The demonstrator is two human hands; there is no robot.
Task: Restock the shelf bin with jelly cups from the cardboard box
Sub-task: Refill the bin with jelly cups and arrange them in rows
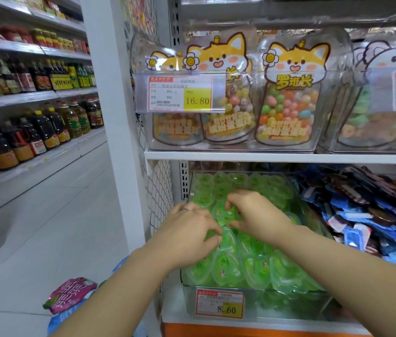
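Note:
A clear plastic shelf bin (250, 302) on the lower shelf is heaped with several green jelly cups (252, 268). Both of my hands are over the middle of the heap. My right hand (257, 215) curls its fingers and thumb round one green jelly cup (226, 212) lying on top. My left hand (189, 229), a ring on one finger, pinches the edge of a neighbouring cup (226, 239) between fingertips and thumb. The cardboard box is not in view.
A price tag reading 8.60 (218, 304) hangs on the bin's front. Blue snack packets (362, 215) fill the bin to the right. Candy bags (286, 93) stand on the shelf above. Bagged goods (70, 293) lie on the floor at lower left, and bottles (34, 127) line the aisle shelves.

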